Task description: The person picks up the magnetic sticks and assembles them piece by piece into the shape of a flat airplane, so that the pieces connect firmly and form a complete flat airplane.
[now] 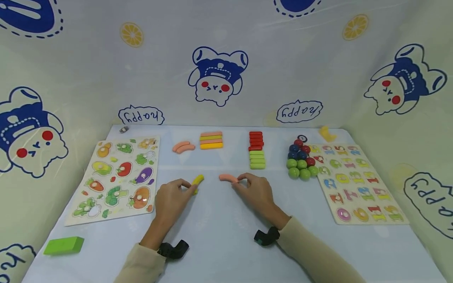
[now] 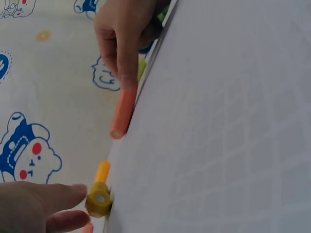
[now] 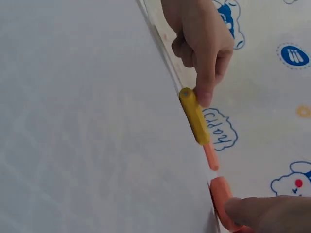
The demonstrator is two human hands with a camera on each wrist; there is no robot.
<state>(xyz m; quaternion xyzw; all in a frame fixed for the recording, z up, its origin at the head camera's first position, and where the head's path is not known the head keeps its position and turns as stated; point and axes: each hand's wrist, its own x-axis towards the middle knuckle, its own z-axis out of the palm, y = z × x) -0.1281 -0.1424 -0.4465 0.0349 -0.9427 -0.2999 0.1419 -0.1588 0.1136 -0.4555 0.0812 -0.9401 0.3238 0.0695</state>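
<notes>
Near the middle of the white table, my left hand [image 1: 173,198] pinches a curved yellow piece [image 1: 199,180] between thumb and forefinger. The left wrist view shows the end of this yellow piece [image 2: 99,200] at the fingertips. To the right, my right hand [image 1: 256,192] pinches the end of a curved salmon-orange piece [image 1: 226,178]. That orange piece [image 3: 221,196] lies low on the table surface in the right wrist view. A gap separates the two pieces, their free ends pointing up and inward.
Behind the hands lie two loose salmon pieces [image 1: 184,147], a row of yellow and salmon sticks [image 1: 211,140], and red [image 1: 256,140] and green sticks [image 1: 257,160]. A vegetable puzzle board [image 1: 120,177] is left; balls [image 1: 302,161] and another board [image 1: 357,184] are right. A green block [image 1: 64,245] sits front left.
</notes>
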